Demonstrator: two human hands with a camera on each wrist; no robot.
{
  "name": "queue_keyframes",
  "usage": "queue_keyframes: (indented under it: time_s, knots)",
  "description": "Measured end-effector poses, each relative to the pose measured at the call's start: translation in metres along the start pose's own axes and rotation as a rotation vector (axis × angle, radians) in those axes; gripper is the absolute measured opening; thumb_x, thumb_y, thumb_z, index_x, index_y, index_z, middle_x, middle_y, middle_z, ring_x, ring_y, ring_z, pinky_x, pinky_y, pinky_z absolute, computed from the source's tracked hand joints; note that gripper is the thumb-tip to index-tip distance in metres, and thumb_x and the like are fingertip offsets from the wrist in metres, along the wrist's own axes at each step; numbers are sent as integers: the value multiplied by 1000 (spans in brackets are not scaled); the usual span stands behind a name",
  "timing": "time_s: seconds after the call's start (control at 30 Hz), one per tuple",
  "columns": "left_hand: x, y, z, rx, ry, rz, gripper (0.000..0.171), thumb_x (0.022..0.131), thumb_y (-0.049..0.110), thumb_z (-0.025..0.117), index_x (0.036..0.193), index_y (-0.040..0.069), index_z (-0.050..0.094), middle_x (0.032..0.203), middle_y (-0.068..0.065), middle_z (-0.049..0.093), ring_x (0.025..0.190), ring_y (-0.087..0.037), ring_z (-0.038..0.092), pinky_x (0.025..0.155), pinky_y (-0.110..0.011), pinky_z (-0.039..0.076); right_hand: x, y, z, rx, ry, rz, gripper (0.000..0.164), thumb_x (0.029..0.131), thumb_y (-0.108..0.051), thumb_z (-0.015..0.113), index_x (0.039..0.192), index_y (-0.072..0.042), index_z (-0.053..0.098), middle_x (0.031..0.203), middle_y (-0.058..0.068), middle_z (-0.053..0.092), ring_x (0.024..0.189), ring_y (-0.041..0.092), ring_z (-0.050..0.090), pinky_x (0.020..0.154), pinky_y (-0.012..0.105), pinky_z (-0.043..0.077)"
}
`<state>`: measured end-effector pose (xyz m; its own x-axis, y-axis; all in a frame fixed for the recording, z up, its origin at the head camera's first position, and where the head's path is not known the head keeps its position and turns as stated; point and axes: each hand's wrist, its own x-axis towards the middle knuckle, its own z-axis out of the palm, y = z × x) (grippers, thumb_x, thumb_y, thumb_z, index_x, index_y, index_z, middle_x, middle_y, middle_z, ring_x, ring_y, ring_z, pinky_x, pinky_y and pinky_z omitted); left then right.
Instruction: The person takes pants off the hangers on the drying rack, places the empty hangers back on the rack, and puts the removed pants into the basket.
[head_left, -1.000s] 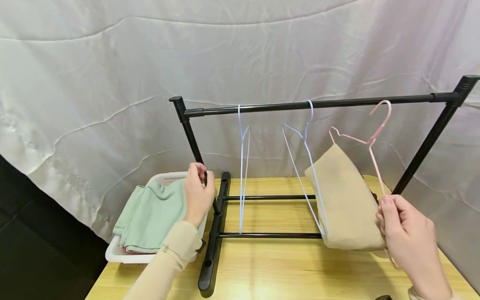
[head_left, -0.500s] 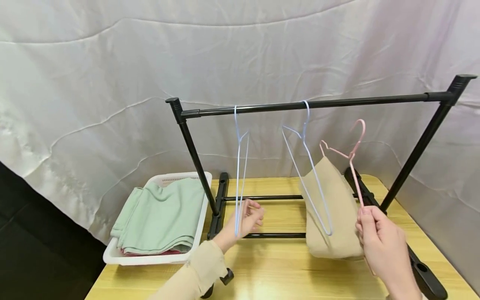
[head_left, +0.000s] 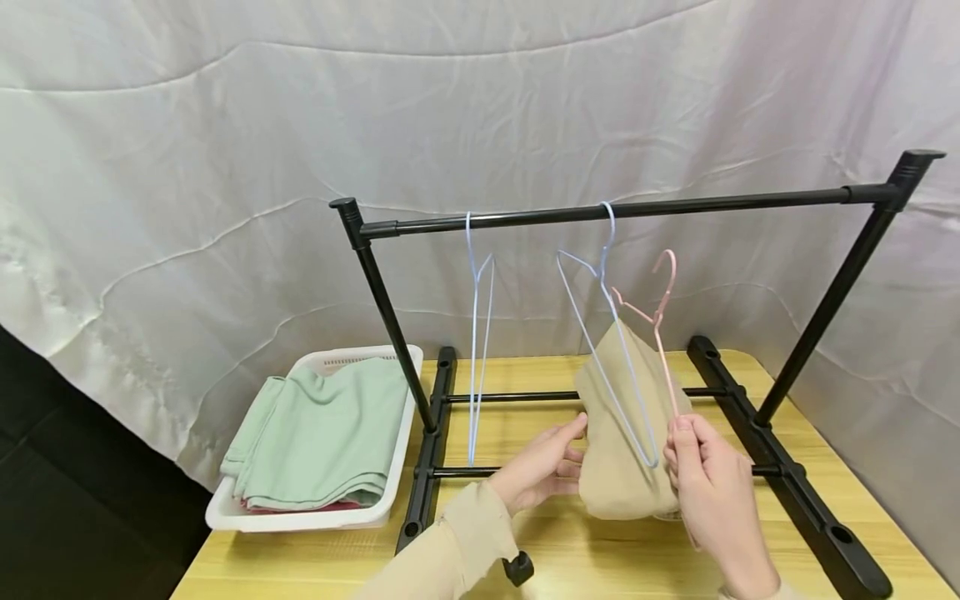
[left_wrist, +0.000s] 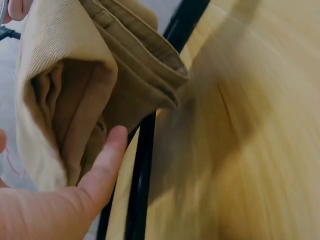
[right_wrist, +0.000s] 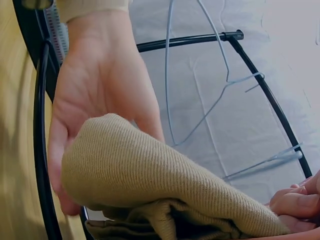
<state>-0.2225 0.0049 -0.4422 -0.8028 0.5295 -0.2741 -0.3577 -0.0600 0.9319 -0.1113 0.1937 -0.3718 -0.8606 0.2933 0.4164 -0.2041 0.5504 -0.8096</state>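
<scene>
My right hand (head_left: 712,496) grips the side wire of a pink hanger (head_left: 657,333) below the rack's top bar, its hook free. Over that hanger drapes a folded beige garment (head_left: 611,487), twill with stitched hems, which looks like trousers. My left hand (head_left: 542,468) reaches to the garment's left side with its fingers extended. From the right wrist view, the left palm (right_wrist: 102,85) stands just behind the fold; whether it touches the cloth I cannot tell. In the left wrist view the thumb (left_wrist: 102,167) lies close to the cloth's open folds.
A black rack (head_left: 637,210) stands on the wooden table (head_left: 555,554). Two light blue hangers hang from it; the right one (head_left: 627,367) overlaps the beige garment in the head view. At left, a white basket (head_left: 300,521) holds folded green cloth (head_left: 322,442) with red cloth underneath.
My left hand has moved right, from over the basket's edge past the left blue hanger to the beige garment. My right hand has brought the pink hanger and garment left and lower.
</scene>
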Motion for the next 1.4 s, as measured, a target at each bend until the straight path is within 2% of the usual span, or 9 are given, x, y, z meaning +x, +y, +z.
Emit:
queue_keyframes:
  time_s: [0.13,0.23,0.33,0.57,0.8,1.13,1.27,1.4]
  knots:
    - [10,-2,7,-139,-2,-33,65,100,66,65,137,14,55,92,-1,68,69,-9,61,69,-27,58,-1,-3,4,-37,15,-3,39,117,-31,44,88,-11,59,64,-2,51,54,11,48,49,27,40]
    - [14,-3,12,-218,-8,-32,61,98,66,68,132,16,58,96,0,68,73,-7,60,69,-24,57,-1,-5,7,-60,23,-14,39,117,-30,45,86,-12,60,63,-3,51,55,10,48,50,28,40]
    - [17,-2,17,-251,-29,-27,57,97,66,69,126,18,63,101,3,71,83,-7,65,72,-24,59,-1,-5,10,-54,18,-30,38,117,-27,46,85,-11,60,62,-3,50,54,9,47,48,28,39]
    - [25,-1,23,-270,-44,11,49,98,62,70,122,19,67,104,7,74,90,-7,71,80,-25,60,-4,-6,17,5,-6,-60,35,116,-20,47,85,-10,59,59,-6,45,50,7,43,45,27,36]
    - [26,3,24,-274,-4,64,37,98,51,75,113,16,73,96,7,77,83,-5,74,77,-22,61,-6,-7,21,45,-18,-63,35,117,-19,46,85,-10,59,59,-7,45,48,8,43,45,28,37]
    - [24,10,22,-311,-17,60,22,97,32,79,108,13,75,97,3,80,83,-8,77,75,-24,64,-8,-10,25,138,-61,-31,39,118,-23,41,87,-7,57,62,-2,48,48,9,45,42,26,40]
    - [24,11,19,-292,-3,66,14,96,25,79,103,14,75,94,2,80,80,-9,77,73,-24,64,-9,-10,27,162,-78,-8,42,119,-27,39,86,-5,56,63,0,48,48,10,45,42,26,41]
    - [22,12,15,-273,12,70,13,94,21,78,104,13,73,93,2,79,79,-9,76,71,-25,63,-10,-9,29,171,-90,-5,43,119,-28,40,87,-4,57,64,1,49,48,11,46,42,27,42]
